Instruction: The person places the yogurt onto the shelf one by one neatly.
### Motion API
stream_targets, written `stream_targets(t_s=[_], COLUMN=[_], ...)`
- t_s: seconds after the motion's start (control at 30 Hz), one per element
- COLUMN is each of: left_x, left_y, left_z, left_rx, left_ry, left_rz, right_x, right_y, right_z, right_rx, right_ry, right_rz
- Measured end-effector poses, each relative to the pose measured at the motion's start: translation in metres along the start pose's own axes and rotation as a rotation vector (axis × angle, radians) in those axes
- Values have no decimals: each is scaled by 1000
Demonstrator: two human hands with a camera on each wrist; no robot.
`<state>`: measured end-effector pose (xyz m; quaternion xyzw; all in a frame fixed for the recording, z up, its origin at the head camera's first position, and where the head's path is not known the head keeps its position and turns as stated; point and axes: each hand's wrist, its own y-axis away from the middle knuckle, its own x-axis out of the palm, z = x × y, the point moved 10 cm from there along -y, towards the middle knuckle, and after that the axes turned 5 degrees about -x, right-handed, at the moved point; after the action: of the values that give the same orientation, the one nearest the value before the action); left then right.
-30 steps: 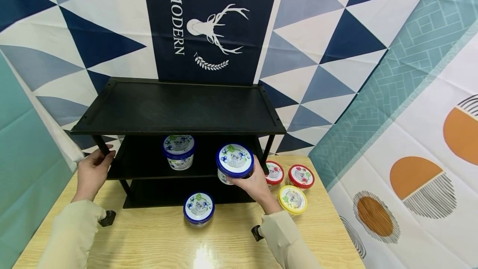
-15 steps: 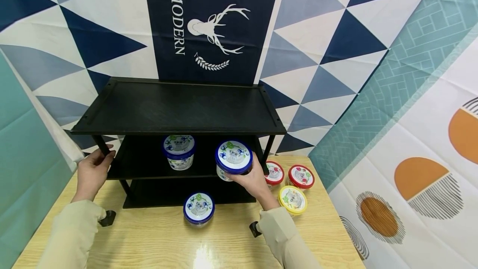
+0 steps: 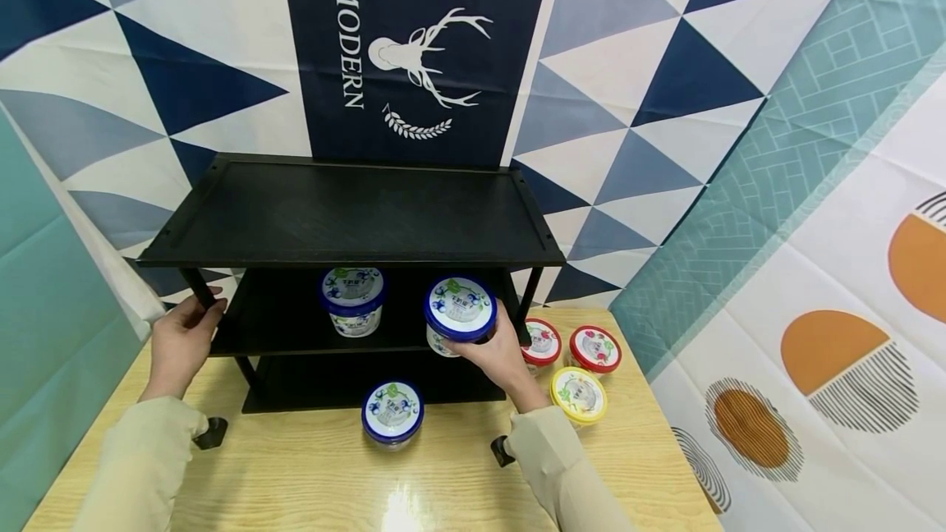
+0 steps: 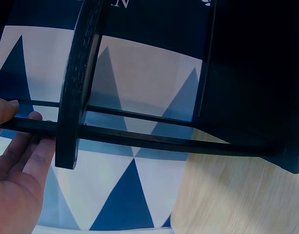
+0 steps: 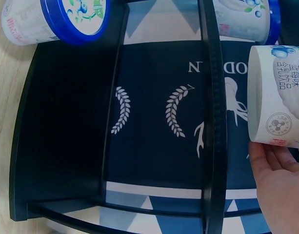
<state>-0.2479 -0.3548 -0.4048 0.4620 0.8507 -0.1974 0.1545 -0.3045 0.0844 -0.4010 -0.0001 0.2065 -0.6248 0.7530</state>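
My right hand grips a blue-lidded tub by its side, at the front of the middle tier of a black shelf rack. In the right wrist view this tub appears apart from the tier board beside it. My left hand holds the rack's left front post, with thumb and fingers around it. On the middle tier, left of the held one, stands a second blue-lidded tub. A third blue-lidded tub is on the table in front of the rack.
Two red-lidded tubs, the nearer one and the farther one, stand right of the rack with a yellow-lidded tub. The wooden table runs along the front. Behind the rack hangs a patterned wall cloth.
My right hand has lifted slightly and moved a little inward with the tub, toward the middle tier. The left hand stays on the post.
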Motion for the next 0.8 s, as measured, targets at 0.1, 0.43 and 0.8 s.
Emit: stream_targets(t_s=[0.1,0.43,0.8], left_x=[0,0,-1], left_y=[0,0,0], left_z=[0,1,-1], left_rx=[3,8,15], left_ry=[-2,-3,-4], left_rz=[1,6,-23], right_x=[1,3,8], right_y=[-1,-7,-14], right_z=[-1,0,1], right_rx=[-4,-14,-35], right_ry=[-4,18,47], right_rz=[1,-8,0])
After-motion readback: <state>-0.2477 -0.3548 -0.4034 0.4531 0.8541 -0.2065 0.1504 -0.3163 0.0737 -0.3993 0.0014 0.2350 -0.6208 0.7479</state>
